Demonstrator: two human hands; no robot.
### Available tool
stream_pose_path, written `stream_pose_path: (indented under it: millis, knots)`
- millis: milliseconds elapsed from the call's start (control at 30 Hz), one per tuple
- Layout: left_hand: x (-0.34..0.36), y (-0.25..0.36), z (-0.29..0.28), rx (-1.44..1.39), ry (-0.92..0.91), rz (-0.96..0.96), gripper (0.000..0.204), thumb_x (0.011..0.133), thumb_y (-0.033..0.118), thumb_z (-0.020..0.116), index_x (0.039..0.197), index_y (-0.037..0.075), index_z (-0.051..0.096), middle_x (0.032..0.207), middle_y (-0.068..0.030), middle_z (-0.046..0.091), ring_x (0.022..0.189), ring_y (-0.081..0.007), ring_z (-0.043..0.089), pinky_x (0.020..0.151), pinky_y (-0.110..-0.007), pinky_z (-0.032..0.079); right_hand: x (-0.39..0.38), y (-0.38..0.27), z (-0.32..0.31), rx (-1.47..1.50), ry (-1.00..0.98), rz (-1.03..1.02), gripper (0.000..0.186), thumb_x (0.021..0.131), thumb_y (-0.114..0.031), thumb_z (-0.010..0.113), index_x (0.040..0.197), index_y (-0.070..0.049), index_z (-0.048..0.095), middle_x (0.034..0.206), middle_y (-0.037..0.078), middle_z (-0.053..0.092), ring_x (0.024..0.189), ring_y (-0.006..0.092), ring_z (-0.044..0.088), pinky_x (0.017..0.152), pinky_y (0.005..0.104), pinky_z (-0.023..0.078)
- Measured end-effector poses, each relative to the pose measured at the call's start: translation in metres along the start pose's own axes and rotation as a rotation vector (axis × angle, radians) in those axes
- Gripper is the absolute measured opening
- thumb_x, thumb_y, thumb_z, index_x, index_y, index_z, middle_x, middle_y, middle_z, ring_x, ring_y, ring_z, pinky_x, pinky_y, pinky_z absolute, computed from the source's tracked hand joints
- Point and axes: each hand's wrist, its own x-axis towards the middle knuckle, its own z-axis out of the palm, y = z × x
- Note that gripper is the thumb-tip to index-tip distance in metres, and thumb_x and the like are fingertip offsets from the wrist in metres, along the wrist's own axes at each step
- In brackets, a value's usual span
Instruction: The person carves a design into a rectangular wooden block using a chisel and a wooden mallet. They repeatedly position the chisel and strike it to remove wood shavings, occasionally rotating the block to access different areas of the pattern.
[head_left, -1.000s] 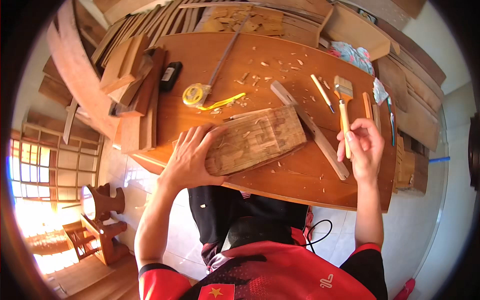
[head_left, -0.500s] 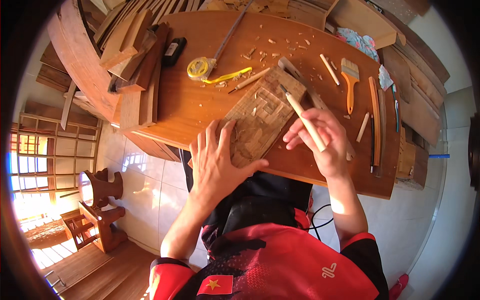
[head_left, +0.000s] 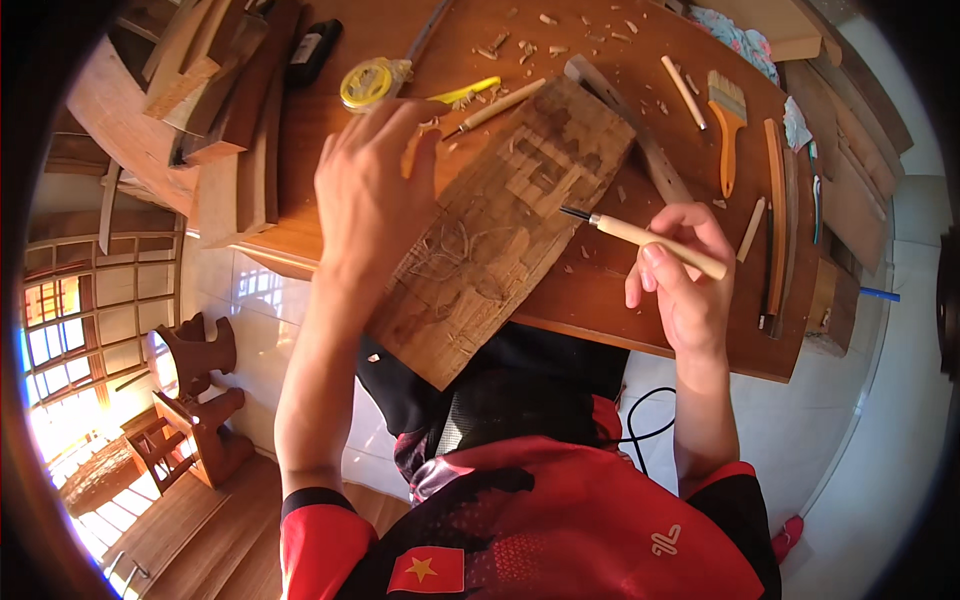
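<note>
In front of me a carved wooden board (head_left: 480, 250) lies slantwise across the table's front edge, its near corner overhanging my lap. Grooves and shallow recesses mark its upper face. My right hand (head_left: 690, 300) pinches the pale wooden handle of a carving chisel (head_left: 655, 243), whose dark metal tip points left over the board's right edge. To the left of the board, my left hand (head_left: 370, 190) is raised with nothing in it, thumb apart from the bent fingers. Just beyond it lie another chisel (head_left: 510, 104), a slim yellow tool (head_left: 472, 91) and a yellow tape measure (head_left: 368, 84).
Wood offcuts (head_left: 240, 110) are stacked at the table's left. A flat wooden bar (head_left: 650, 150) lies beside the board. Farther right are a paintbrush (head_left: 727, 140), more pale-handled tools (head_left: 683, 92) and long strips (head_left: 774, 220). Wood chips (head_left: 527, 48) litter the far tabletop.
My left hand has lifted off the board and moved away to the far left. The board shows more fully and its near end sits closer to me. The right hand's chisel has tilted flatter.
</note>
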Motion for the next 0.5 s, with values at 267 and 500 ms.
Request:
stream_pose_path:
  millis: [267, 500]
  knots:
    - [-0.037, 0.014, -0.028, -0.277, -0.263, -0.019, 0.018, 0.087, 0.002, 0.073, 0.105, 0.002, 0.075, 0.110, -0.0125, 0.071, 0.102, -0.0282, 0.067, 0.093, -0.037, 0.051, 0.027, -0.001, 0.007, -0.054, -0.103, 0.062, 0.021, 0.102, -0.004, 0.062, 0.120, 0.007, 0.062, 0.090, 0.015, 0.067, 0.066, 0.0173, 0.066, 0.053, 0.0305, 0.057]
    - [-0.053, 0.014, -0.035, -0.339, -0.322, -0.124, 0.018, 0.087, -0.001, 0.070, 0.104, 0.000, 0.075, 0.114, -0.0131, 0.071, 0.107, -0.0290, 0.066, 0.097, -0.037, 0.049, 0.039, 0.011, 0.018, -0.294, -0.153, 0.059, 0.020, 0.106, -0.010, 0.052, 0.119, 0.006, 0.057, 0.088, 0.013, 0.065, 0.069, 0.0177, 0.065, 0.052, 0.0283, 0.057]
